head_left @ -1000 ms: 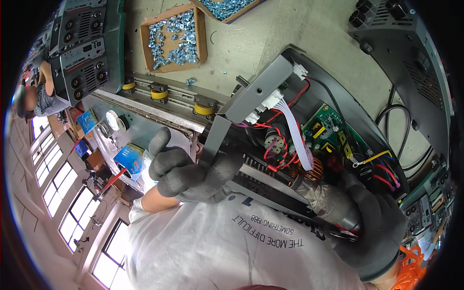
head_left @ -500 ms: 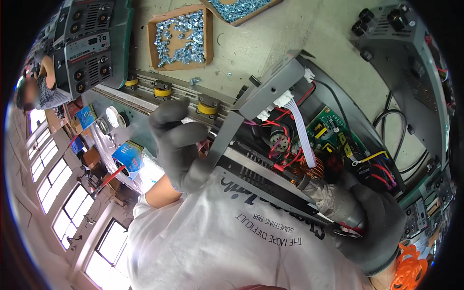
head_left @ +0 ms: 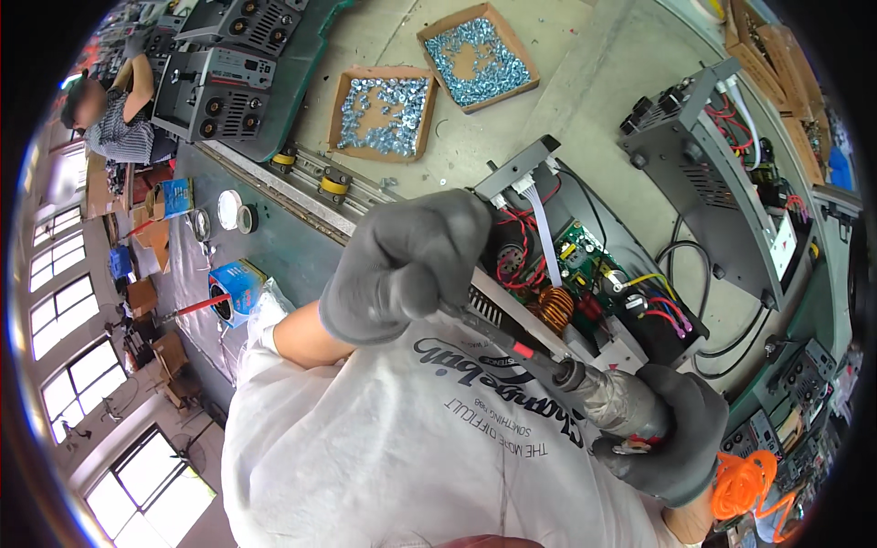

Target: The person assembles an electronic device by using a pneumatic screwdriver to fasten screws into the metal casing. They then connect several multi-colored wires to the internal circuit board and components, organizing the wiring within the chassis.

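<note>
Right hand [head_left: 690,438]: 1, gloved, closed round silver-wrapped driver [head_left: 617,402]; grip at rear of body, presumably for steady aim. Left hand [head_left: 402,265]: 1, gloved, fingers curled inward at far end of bit [head_left: 500,337], perhaps guiding it; actual hold hidden, cannot tell. Open grey chassis [head_left: 519,169]: 1, just beyond driver. Screw trays [head_left: 373,117]: 2, farther off, likely kept within reach. Versus earlier frame: left hand, then beside chassis frame with fingers apart, now at bit.

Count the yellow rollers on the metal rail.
2 in view: the far roller and the near roller, between it and the left hand, which may hide more.
</note>
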{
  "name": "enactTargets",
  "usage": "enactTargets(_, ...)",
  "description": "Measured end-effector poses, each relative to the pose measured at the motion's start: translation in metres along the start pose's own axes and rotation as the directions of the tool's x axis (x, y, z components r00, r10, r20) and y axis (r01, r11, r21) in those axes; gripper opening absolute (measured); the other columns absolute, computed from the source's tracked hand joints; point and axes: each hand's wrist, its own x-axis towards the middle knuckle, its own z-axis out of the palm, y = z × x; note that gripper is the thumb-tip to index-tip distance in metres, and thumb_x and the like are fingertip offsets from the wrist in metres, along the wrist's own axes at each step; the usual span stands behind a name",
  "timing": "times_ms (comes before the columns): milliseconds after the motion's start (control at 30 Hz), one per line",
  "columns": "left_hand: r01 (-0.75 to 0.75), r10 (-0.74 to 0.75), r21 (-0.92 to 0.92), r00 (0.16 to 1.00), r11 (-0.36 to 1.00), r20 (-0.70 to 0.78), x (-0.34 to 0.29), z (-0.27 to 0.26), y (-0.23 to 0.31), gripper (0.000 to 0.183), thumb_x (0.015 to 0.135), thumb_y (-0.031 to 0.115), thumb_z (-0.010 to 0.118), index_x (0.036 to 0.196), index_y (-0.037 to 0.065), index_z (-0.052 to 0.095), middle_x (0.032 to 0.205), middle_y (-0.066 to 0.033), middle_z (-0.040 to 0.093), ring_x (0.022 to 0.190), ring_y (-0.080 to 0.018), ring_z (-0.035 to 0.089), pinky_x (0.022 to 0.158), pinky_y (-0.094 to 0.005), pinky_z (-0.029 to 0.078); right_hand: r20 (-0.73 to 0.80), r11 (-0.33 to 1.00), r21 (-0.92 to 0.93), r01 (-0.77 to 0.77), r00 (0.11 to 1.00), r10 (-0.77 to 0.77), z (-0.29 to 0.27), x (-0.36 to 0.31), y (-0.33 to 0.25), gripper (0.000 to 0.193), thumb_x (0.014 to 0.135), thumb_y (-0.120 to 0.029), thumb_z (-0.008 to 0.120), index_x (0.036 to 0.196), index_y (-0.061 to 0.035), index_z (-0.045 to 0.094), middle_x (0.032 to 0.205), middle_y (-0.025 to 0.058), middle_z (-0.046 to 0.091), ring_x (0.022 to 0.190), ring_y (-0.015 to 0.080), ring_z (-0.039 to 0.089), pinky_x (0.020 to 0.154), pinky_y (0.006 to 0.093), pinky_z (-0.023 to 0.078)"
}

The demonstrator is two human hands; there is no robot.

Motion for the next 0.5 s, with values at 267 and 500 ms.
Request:
enactTargets(267, -0.089, 0.112, 0.142, 0.98, 0.986, -0.167, 0.035, -0.009, 0.022, 0.038, 0.094, 0.038, 0.066, 0.074, 0.009, 0.052, 0.076, -0.0018, 0.051, 0.076, -0.0184, 0.046, 0.072, -0.0311, 0.038, -0.174, 0.995, 0.098, -0.02, 0.984, 0.037, 0.0, -0.036, 0.03, 0.062, 0.056, -0.035, 0.092, 0.104, -0.0032, 0.067, 0.081, 0.0141, 0.071, 0.07, 0.0314, 0.071, 0.065, 0.0398, 0.056)
enactTargets(500, 0.077, 0.06, 0.847, 0.99, 0.525, -0.127, 0.105, 0.029, 0.011, 0.068, 0.08, 0.022, 0.079, 0.138, 0.0, 0.053, 0.129, -0.0148, 0.06, 0.112, -0.0225, 0.058, 0.095, -0.0352, 0.049, -0.361, 0.983, -0.11, -0.145, 0.927, 0.096, -0.042, -0.048, 0.061, 0.068, 0.056, -0.028, 0.089, 0.115, -0.0006, 0.067, 0.09, 0.0178, 0.071, 0.078, 0.0335, 0.071, 0.075, 0.0388, 0.056)
